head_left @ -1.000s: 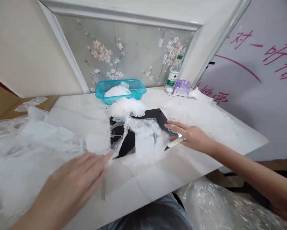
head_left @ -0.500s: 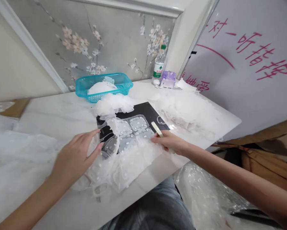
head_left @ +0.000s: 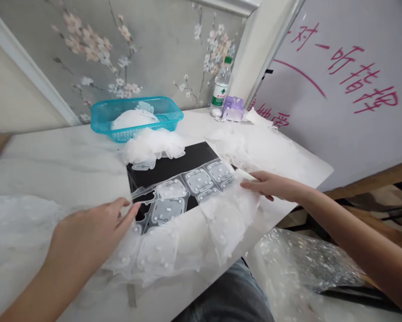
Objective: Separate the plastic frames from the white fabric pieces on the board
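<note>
White table (head_left: 53, 165); sheet (head_left: 170, 209) half-hides black board (head_left: 194, 158); left hand (head_left: 87, 230) pinches sheet; right hand (head_left: 276, 185) grips part-hidden stick (head_left: 244, 175)

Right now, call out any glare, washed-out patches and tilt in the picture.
Head view: small bright glints speckle the crumpled clear plastic at lower right; head view: the white pile on the right loses detail against the pale tabletop, while patterned sheets stand out over the black board; head view: the bottle leans, probably from camera tilt or lens stretch.
</note>
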The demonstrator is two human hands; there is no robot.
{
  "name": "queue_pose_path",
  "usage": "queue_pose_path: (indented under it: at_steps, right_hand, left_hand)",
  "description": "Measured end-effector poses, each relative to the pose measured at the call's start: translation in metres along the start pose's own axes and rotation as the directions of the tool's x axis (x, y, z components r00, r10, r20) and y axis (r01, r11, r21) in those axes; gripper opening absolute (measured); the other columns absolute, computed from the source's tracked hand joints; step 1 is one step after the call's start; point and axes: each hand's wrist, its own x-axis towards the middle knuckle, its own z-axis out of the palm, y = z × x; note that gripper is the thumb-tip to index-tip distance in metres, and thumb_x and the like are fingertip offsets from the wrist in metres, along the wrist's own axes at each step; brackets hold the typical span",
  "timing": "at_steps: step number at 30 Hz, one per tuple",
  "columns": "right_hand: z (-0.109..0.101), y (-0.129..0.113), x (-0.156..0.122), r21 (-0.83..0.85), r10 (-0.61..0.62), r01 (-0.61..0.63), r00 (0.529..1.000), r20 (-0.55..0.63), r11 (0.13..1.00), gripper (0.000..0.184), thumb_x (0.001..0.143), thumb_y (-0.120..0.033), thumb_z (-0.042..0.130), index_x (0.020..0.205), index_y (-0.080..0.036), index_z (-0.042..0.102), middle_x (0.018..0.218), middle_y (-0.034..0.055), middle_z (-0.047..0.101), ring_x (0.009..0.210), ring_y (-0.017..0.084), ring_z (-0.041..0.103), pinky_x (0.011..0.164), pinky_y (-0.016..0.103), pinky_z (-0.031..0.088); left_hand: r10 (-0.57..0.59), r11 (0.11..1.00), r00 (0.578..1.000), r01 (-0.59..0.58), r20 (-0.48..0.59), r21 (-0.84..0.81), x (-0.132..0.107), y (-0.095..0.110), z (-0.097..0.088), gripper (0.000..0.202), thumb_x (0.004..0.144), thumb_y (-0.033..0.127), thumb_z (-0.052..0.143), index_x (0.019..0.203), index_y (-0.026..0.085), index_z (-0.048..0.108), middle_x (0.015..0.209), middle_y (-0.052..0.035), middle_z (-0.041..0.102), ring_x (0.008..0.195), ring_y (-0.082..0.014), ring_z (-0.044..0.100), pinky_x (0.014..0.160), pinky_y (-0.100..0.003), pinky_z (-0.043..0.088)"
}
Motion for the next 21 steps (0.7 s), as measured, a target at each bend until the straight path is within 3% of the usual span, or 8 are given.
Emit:
queue_pose_path:
  at_steps: [2, 4, 6, 8, 10, 13, 15, 21]
  right_hand:
    - [0.000, -0.006, 0.004, -0.034, -0.065, 0.064, 0.997, -0.035, 0.997, 0.039, 0.085, -0.058, 0.049, 0.079, -0.020, 0.058, 0.069, 0.0016, 0.056, 0.053, 0.012, 0.048, 0.047, 0.024, 0.036]
    - [0.001, -0.015, 0.009, -0.170, -0.100, 0.063, 0.971, -0.218, 0.983, 0.037, 0.083, -0.056, 0.052, 0.081, -0.020, 0.060, 0.073, 0.0051, 0.061, 0.062, 0.017, 0.056, 0.052, 0.027, 0.040]
    - [0.005, -0.025, 0.016, -0.328, -0.207, 0.045, 0.853, -0.479, 0.943, 0.030, 0.083, -0.047, 0.057, 0.091, -0.019, 0.063, 0.090, 0.0094, 0.067, 0.074, 0.023, 0.062, 0.061, 0.031, 0.045]
    - [0.012, -0.038, 0.026, -0.425, -0.386, 0.139, 0.720, -0.577, 0.895, 0.029, 0.084, -0.037, 0.057, 0.107, -0.019, 0.062, 0.110, 0.0110, 0.067, 0.088, 0.025, 0.065, 0.072, 0.035, 0.048]
    - [0.024, -0.055, 0.040, -0.445, -0.563, 0.374, 0.698, -0.442, 0.814, 0.034, 0.087, -0.036, 0.057, 0.116, -0.019, 0.060, 0.120, 0.0101, 0.065, 0.099, 0.024, 0.065, 0.082, 0.034, 0.049]
    - [0.041, -0.081, 0.065, -0.425, -0.680, 0.571, 0.715, -0.165, 0.703, 0.045, 0.088, -0.039, 0.058, 0.127, -0.017, 0.054, 0.128, 0.0107, 0.061, 0.112, 0.023, 0.060, 0.087, 0.032, 0.047]
    - [0.046, -0.095, 0.081, -0.469, -0.663, 0.577, 0.748, -0.025, 0.669, 0.028, 0.088, -0.032, 0.057, 0.112, -0.017, 0.063, 0.117, 0.0088, 0.066, 0.103, 0.022, 0.063, 0.081, 0.030, 0.046]
    - [0.034, -0.115, 0.101, -0.601, -0.671, 0.471, 0.726, -0.153, 0.646, 0.019, 0.089, -0.021, 0.048, 0.100, -0.014, 0.063, 0.107, 0.0107, 0.066, 0.092, 0.022, 0.063, 0.075, 0.029, 0.041]
  left_hand:
    - [-0.021, 0.999, 1.000, 0.021, -0.014, 0.048, 0.017, 0.001, -0.005, 0.033, 0.088, 0.040, 0.036, 0.079, 0.024, 0.062, 0.062, -0.0011, 0.060, 0.053, -0.0211, 0.055, 0.052, -0.030, 0.032]
    - [0.059, 0.995, 0.994, -0.066, -0.093, -0.078, 0.032, 0.002, -0.006, 0.020, 0.083, 0.026, 0.038, 0.083, 0.024, 0.057, 0.079, -0.0003, 0.063, 0.065, -0.0197, 0.059, 0.057, -0.030, 0.036]
    - [0.214, 0.922, 0.947, -0.277, -0.238, -0.272, 0.040, 0.004, -0.003, 0.014, 0.075, 0.016, 0.040, 0.081, 0.023, 0.050, 0.084, -0.0007, 0.063, 0.072, -0.0184, 0.059, 0.066, -0.031, 0.042]
    - [0.362, 0.783, 0.853, -0.497, -0.375, -0.375, 0.039, 0.008, 0.004, 0.013, 0.071, 0.012, 0.041, 0.078, 0.023, 0.043, 0.084, -0.0018, 0.063, 0.076, -0.0185, 0.058, 0.072, -0.033, 0.044]
    - [0.453, 0.711, 0.795, -0.595, -0.403, -0.375, 0.033, 0.013, 0.015, 0.015, 0.073, 0.010, 0.043, 0.081, 0.022, 0.045, 0.084, -0.0026, 0.065, 0.078, -0.0188, 0.060, 0.073, -0.033, 0.045]
    - [0.484, 0.786, 0.833, -0.548, -0.266, -0.287, 0.022, 0.018, 0.036, 0.019, 0.083, 0.014, 0.048, 0.100, 0.019, 0.054, 0.101, -0.0063, 0.069, 0.093, -0.0216, 0.064, 0.082, -0.035, 0.046]
    - [0.462, 0.841, 0.871, -0.491, -0.168, -0.230, 0.018, 0.020, 0.047, 0.029, 0.088, 0.025, 0.050, 0.116, 0.016, 0.053, 0.121, -0.0109, 0.065, 0.109, -0.0253, 0.061, 0.091, -0.038, 0.045]
    - [0.345, 0.883, 0.921, -0.384, -0.182, -0.271, 0.021, 0.016, 0.055, 0.031, 0.094, 0.031, 0.044, 0.118, 0.017, 0.057, 0.124, -0.0108, 0.064, 0.115, -0.0236, 0.058, 0.097, -0.038, 0.043]
